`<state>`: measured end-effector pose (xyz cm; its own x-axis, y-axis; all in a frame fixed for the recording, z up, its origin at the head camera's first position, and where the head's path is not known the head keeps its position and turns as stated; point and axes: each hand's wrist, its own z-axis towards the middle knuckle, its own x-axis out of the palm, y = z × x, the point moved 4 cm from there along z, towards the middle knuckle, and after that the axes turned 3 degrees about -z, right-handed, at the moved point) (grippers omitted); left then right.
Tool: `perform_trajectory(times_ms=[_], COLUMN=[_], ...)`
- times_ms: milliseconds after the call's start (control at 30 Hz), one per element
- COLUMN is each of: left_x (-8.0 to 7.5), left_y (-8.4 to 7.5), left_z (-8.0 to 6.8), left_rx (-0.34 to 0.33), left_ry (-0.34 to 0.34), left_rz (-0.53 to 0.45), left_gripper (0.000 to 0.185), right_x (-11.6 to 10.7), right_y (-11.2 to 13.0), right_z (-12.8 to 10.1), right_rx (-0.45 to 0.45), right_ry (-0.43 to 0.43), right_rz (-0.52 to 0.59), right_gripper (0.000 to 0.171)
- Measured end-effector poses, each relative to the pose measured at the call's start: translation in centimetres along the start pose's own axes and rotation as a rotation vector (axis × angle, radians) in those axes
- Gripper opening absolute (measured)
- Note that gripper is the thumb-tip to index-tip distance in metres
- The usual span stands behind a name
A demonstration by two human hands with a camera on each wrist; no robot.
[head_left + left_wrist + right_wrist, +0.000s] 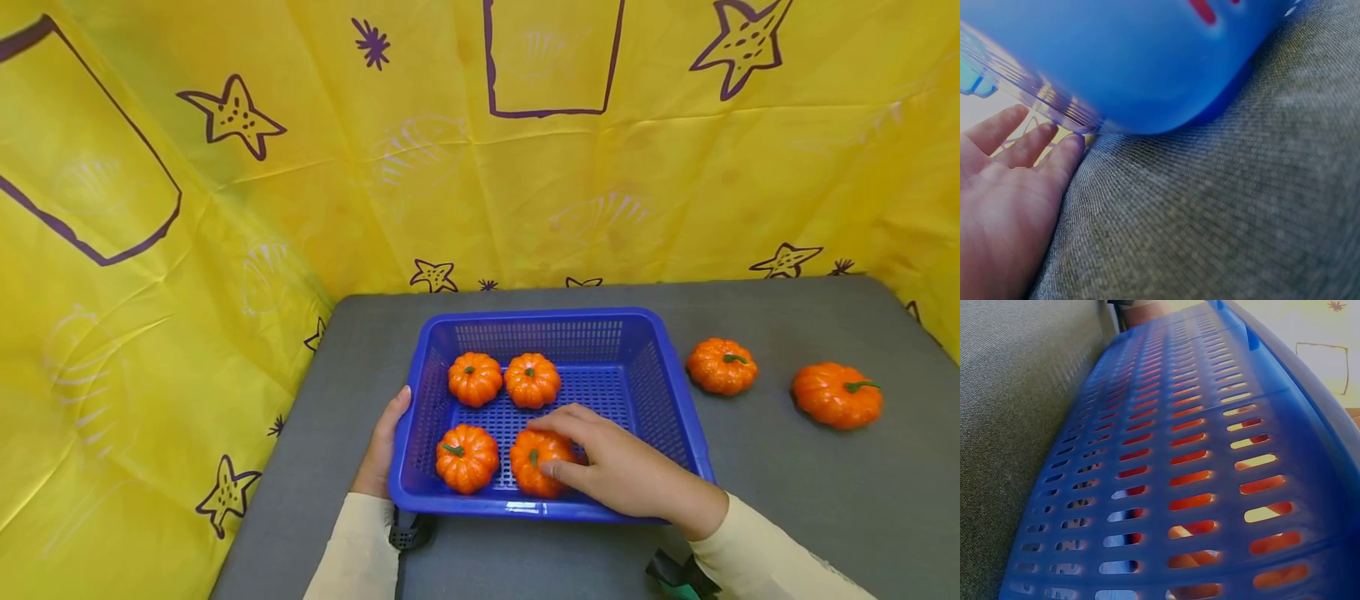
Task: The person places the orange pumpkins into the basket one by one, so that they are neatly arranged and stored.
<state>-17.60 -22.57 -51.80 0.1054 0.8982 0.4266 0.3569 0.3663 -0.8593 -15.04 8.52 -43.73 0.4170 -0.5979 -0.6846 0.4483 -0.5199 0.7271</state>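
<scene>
Right hand (622, 475) reaching over the near rim of the blue basket (678, 392), fingers (562, 419) curled round the near-right pumpkin (536, 461) with the thumb pressed against its near side. Sitting on the basket floor at the near edge, just beside the near-left pumpkin (467, 457). Two more pumpkins in the far row, touching each other: far-left one (475, 378) and far-right one (532, 380).

Glossy, ribbed, probably hollow plastic, so likely light and stiff (and a little slippery on that shine). Best taken across the ribbed flanks from above, as now; thin green stem too small to trust for a grip.

Left hand (381, 450) laid flat against the basket's left outer wall, fingers (1035, 142) straight and slightly spread, tips touching the wall low down, nothing pinched. Seen from the left wrist: palm beside the basket's rounded corner, edge of the hand resting on the grey counter (787, 500).

Through the right wrist view: only the slotted basket wall (1197, 462) with orange showing behind the slots; fingers not clearly visible there.

Out on the counter, right of the basket and well apart from both hands: a small loose pumpkin (722, 365) near the basket and a larger one (837, 394) farther right. Yellow cloth (225, 208) with purple stars behind and to the left.
</scene>
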Motion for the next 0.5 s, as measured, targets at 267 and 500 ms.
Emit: perform_trajectory(times_ms=[267, 500], left_x=[-0.08, -0.01], left_y=[-0.05, -0.03], left_z=[-0.01, -0.07], left_rx=[0.001, -0.001], left_ry=[0.000, -0.006], left_rz=[0.007, 0.011], left_gripper=[0.074, 0.073], right_x=[0.03, 0.07], right_y=[0.07, -0.07], right_z=[-0.02, -0.11], right_rx=[0.000, 0.013], right_ry=[0.027, 0.023], right_rz=[-0.012, -0.023], right_gripper=[0.043, 0.043])
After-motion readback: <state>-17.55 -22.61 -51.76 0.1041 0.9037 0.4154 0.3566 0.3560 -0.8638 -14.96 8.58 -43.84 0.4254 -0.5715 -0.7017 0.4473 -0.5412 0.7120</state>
